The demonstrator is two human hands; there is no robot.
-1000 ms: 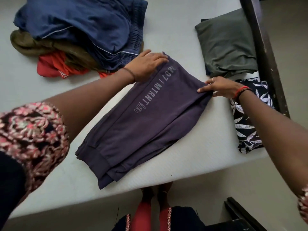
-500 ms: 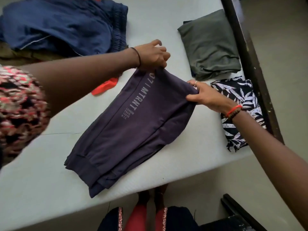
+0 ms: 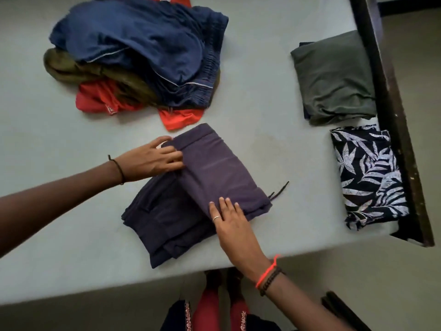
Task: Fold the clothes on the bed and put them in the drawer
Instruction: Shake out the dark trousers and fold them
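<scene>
**Left hand and right hand set a fold in the pants on the bed.**

The left hand pinches the flap's far edge, probably to line the layers up. The right hand lies flat with straight fingers on the near end, probably to press the crease. The pants sit near the bed's front edge, within easy reach, with a drawstring poking out. Behind them is an unfolded pile. A green piece and a print piece lie folded by the frame, likely staged for the drawer, which is out of view.
</scene>
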